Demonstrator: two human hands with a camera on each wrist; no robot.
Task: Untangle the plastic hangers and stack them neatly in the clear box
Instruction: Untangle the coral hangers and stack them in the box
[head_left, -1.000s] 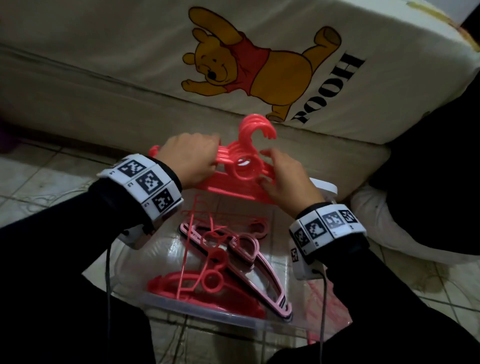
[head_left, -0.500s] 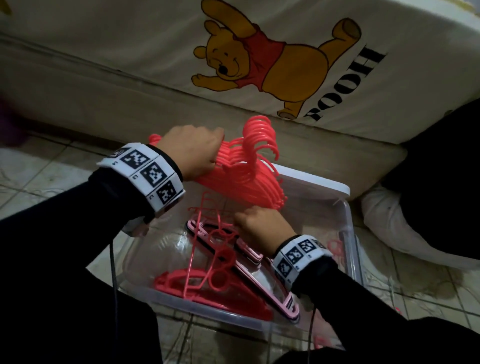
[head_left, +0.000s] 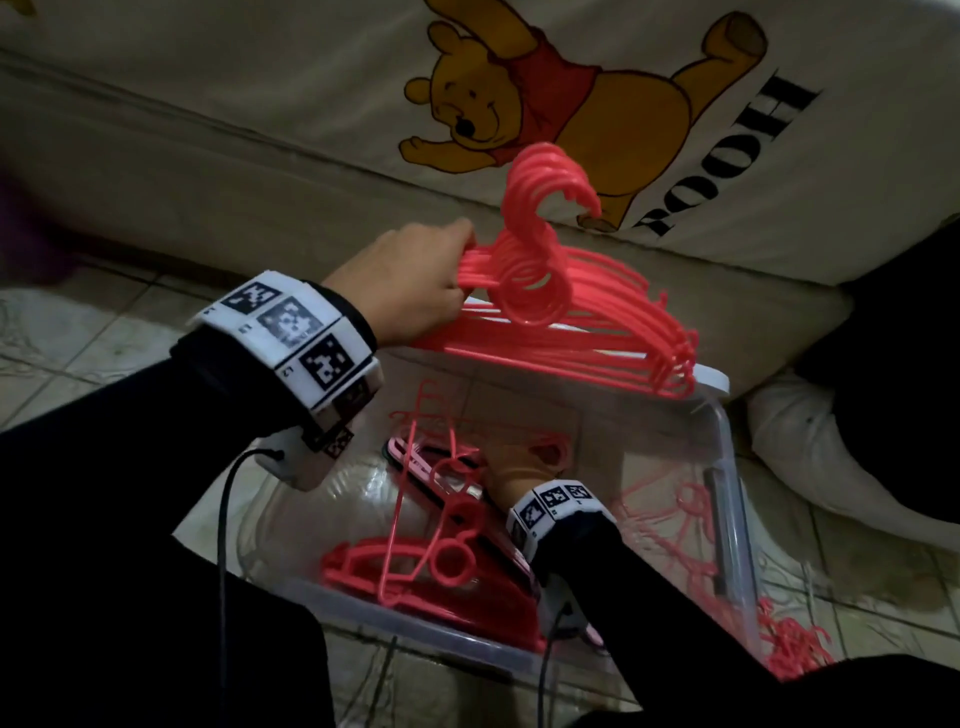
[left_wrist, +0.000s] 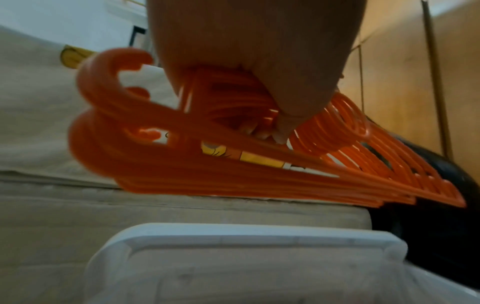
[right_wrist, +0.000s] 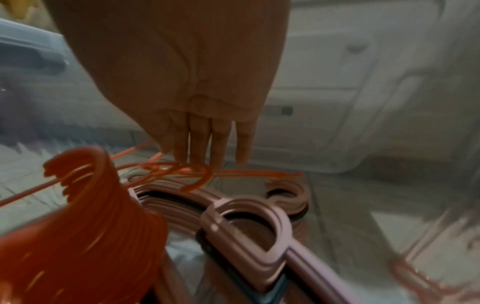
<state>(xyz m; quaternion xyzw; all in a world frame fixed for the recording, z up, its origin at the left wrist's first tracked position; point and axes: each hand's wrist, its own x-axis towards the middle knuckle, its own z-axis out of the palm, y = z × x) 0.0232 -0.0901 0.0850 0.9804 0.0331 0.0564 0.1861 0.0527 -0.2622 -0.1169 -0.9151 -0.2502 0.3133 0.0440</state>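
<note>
My left hand (head_left: 410, 283) grips a bundle of several coral-red hangers (head_left: 561, 322) by one shoulder end, holding it above the far rim of the clear box (head_left: 730, 467). The left wrist view shows its fingers (left_wrist: 283, 115) curled through the bundle (left_wrist: 233, 164). My right hand (head_left: 519, 475) is down inside the box. Its straight fingers (right_wrist: 207, 144) touch a thin red hanger (right_wrist: 197, 170) lying over pale pink hangers (right_wrist: 246, 216). A stack of red hangers (head_left: 395, 566) lies at the box's near side.
A cream cushion with a yellow bear print (head_left: 545, 104) runs behind the box. The box stands on a tiled floor (head_left: 78, 338). More red hangers (head_left: 789, 644) lie outside its right wall. White fabric (head_left: 810, 452) and dark cloth lie to the right.
My right hand let go of the bundle and went down into the box. My left hand now holds the bundle alone, with the hooks raised.
</note>
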